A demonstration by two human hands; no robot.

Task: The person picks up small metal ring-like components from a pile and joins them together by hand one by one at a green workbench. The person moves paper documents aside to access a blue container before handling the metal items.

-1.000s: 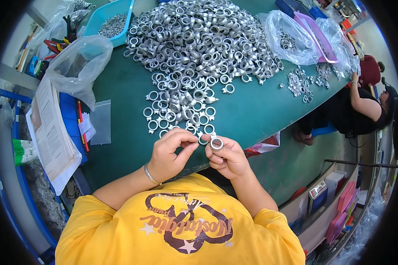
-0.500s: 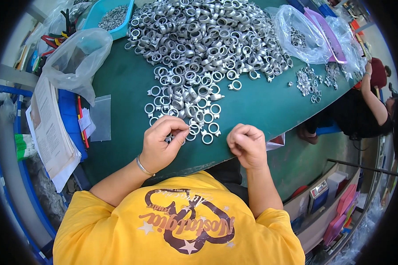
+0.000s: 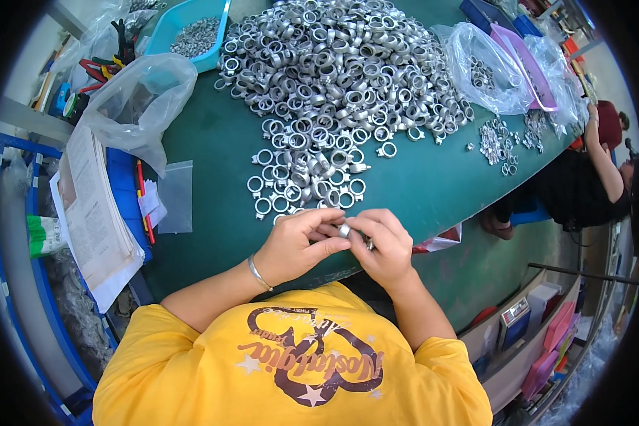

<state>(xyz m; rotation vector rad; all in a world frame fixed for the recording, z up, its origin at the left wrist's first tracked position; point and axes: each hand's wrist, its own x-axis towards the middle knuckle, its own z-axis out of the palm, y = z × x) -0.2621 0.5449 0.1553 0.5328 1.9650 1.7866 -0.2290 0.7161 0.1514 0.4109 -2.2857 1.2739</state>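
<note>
My left hand [image 3: 299, 243] and my right hand [image 3: 385, 248] meet at the near edge of the green table. Between their fingertips is a small silver metal ring [image 3: 344, 231], mostly covered by the fingers, and both hands pinch it. A small dark metallic bit [image 3: 369, 243] shows at the right fingers; its kind cannot be made out. Just beyond my hands lie loose metal rings [image 3: 291, 192] with small lugs on their sides. They run back into a large heap of the same rings [image 3: 341, 64].
At the far left are a turquoise tray [image 3: 213, 55] of small metal parts, an open plastic bag [image 3: 138, 106], pliers [image 3: 121, 50] and papers [image 3: 96, 206]. To the right stand a bag of rings [image 3: 479, 67], a purple tray [image 3: 522, 60] and a small pile [image 3: 497, 138]. Another person [image 3: 582, 174] sits beyond.
My hands were apart and have come together, the left moving right. A metal ring now shows between their fingertips. The whole view has shifted slightly.
</note>
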